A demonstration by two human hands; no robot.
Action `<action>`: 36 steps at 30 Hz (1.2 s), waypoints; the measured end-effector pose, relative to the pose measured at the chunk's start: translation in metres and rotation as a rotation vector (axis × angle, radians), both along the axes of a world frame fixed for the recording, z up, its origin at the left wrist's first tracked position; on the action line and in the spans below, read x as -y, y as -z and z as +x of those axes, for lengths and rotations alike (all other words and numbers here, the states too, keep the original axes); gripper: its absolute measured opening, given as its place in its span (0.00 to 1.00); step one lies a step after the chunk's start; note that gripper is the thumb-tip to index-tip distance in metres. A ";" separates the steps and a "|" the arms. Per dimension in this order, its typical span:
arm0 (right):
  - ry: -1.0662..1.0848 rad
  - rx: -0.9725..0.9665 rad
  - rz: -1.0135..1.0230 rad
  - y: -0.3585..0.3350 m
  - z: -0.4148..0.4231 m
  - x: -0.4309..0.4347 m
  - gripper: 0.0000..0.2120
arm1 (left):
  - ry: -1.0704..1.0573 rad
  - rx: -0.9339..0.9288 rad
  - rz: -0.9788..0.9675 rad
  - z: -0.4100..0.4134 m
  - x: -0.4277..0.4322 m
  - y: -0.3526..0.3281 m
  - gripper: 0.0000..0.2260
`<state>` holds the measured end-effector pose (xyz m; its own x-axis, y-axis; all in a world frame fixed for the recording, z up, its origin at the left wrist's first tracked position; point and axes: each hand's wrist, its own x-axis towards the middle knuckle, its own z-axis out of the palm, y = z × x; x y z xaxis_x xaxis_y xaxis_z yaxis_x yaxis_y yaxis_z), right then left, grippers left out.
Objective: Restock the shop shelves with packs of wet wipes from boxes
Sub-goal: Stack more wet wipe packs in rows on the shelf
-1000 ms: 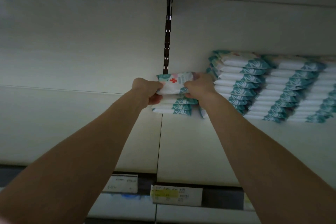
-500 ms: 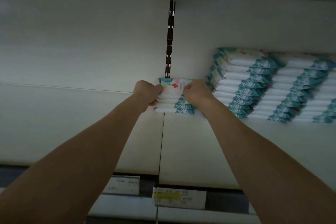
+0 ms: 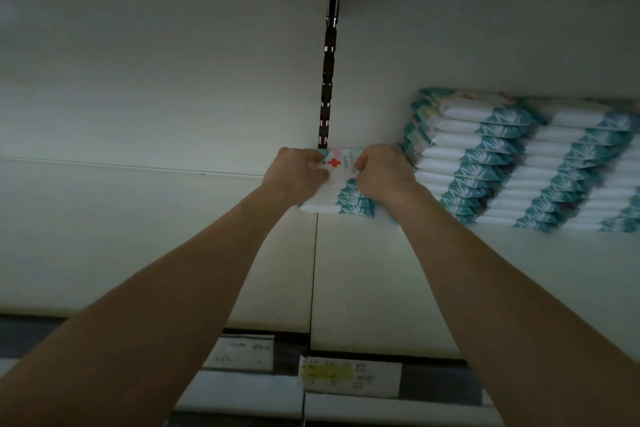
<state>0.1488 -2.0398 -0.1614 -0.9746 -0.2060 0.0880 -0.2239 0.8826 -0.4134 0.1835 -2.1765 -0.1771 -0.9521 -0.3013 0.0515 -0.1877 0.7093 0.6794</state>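
A white and teal pack of wet wipes [image 3: 341,163] with a red cross lies on top of a short stack of packs [image 3: 346,201] at the back of the white shelf [image 3: 363,288]. My left hand [image 3: 294,173] grips its left end and my right hand [image 3: 382,172] grips its right end, fingers curled over the top. Both arms reach far in over the shelf. To the right stand two tall stacks of the same packs [image 3: 467,156], one behind the other [image 3: 581,166].
A dark slotted upright [image 3: 327,80] runs up the back wall just above the short stack. Price labels [image 3: 349,376] sit on the shelf's front rail. The shelf's left half [image 3: 138,236] is bare white board.
Both hands have lowered the top pack onto the short stack and pressed it back toward the wall; it sat raised and tilted a second ago.
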 end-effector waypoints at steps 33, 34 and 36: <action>-0.286 0.105 -0.478 0.015 0.127 0.014 0.13 | -0.643 -0.320 0.605 0.117 -0.023 0.004 0.21; -0.325 0.128 -0.478 0.019 0.135 0.011 0.13 | -0.696 -0.335 0.650 0.129 -0.026 0.009 0.20; -0.398 0.176 -0.483 0.024 0.150 0.007 0.13 | -0.820 -0.383 0.734 0.152 -0.033 0.017 0.19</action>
<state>0.2988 -2.0468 -0.1854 -0.8404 -0.5312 0.1073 -0.3881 0.4518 -0.8032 0.3358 -2.1434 -0.1942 -0.4179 -0.8962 -0.1491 -0.1015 -0.1170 0.9879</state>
